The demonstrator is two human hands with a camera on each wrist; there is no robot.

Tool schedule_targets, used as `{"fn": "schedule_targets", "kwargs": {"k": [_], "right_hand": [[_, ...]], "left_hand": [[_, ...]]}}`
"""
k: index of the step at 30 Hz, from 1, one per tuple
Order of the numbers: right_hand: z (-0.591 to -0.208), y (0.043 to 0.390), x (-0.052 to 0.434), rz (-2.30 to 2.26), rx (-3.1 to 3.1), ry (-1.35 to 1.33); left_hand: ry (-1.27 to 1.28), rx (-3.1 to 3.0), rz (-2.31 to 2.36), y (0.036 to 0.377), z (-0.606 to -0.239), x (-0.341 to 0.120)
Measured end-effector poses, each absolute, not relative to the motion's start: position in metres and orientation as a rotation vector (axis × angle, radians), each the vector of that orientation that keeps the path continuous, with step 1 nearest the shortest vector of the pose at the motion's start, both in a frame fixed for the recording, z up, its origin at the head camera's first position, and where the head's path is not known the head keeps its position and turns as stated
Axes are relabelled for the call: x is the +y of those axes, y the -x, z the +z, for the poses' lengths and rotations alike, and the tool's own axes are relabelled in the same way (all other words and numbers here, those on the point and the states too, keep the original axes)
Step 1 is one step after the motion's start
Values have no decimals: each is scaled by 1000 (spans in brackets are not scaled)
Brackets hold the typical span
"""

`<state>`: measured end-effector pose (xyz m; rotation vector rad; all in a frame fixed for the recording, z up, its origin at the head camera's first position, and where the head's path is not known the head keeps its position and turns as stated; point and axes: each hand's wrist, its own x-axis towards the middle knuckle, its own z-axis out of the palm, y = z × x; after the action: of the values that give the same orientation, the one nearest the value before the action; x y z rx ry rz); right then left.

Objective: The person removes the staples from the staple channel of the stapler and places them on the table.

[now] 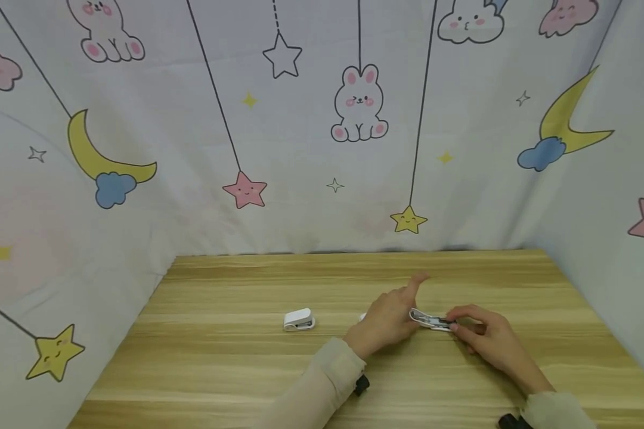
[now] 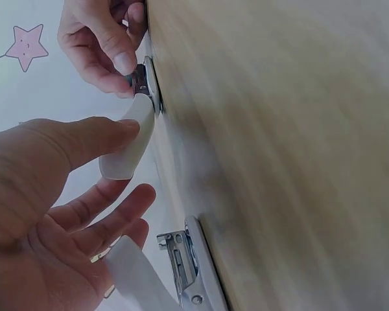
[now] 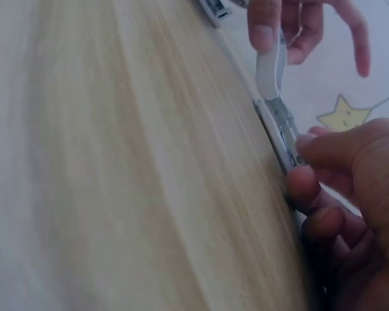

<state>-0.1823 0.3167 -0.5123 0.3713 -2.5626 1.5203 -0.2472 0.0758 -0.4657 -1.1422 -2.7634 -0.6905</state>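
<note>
A small white stapler (image 1: pixel 432 321) is opened out just above the wooden table, with one hand at each end. My left hand (image 1: pixel 387 319) pinches its white top cover (image 2: pixel 131 148) between thumb and fingers; one finger points away in the head view. The fingertips of my right hand (image 1: pixel 491 338) pinch the other end, by the metal staple channel (image 3: pixel 285 126). A second white stapler (image 2: pixel 198 269) stands close to my left hand in the left wrist view. In the head view that hand nearly hides it.
Another white stapler (image 1: pixel 299 320) sits on the wooden table (image 1: pixel 220 357), left of my hands. Curtains (image 1: pixel 300 131) printed with stars, moons and rabbits enclose the table's back and sides.
</note>
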Motion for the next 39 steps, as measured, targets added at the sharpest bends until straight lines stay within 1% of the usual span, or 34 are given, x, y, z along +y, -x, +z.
{"fn": "schedule_targets", "kwargs": {"k": [3, 9, 12, 17, 23, 27, 32, 39], "right_hand": [[-515, 181, 317, 1480, -2520, -347], [-515, 181, 315, 1242, -2408, -290], [-511, 181, 313, 1231, -2340, -267], [-501, 175, 310, 1239, -2348, -342], [-497, 162, 313, 1036, -2477, -481], [-497, 162, 315, 923, -2493, -579], [-498, 165, 315, 842, -2537, -607], [-502, 166, 317, 856, -2551, -605]], "left_hand": [[1148, -2763, -696, 247, -466, 76], [1155, -2756, -690, 246, -464, 77], [1157, -2753, -702, 246, -465, 77], [1155, -2738, -681, 246, -466, 74], [1165, -2772, -654, 245, -465, 73], [1175, -2773, -632, 244, -462, 72], [1177, -2775, -620, 244, -460, 71], [1170, -2788, -616, 243, -461, 70]]}}
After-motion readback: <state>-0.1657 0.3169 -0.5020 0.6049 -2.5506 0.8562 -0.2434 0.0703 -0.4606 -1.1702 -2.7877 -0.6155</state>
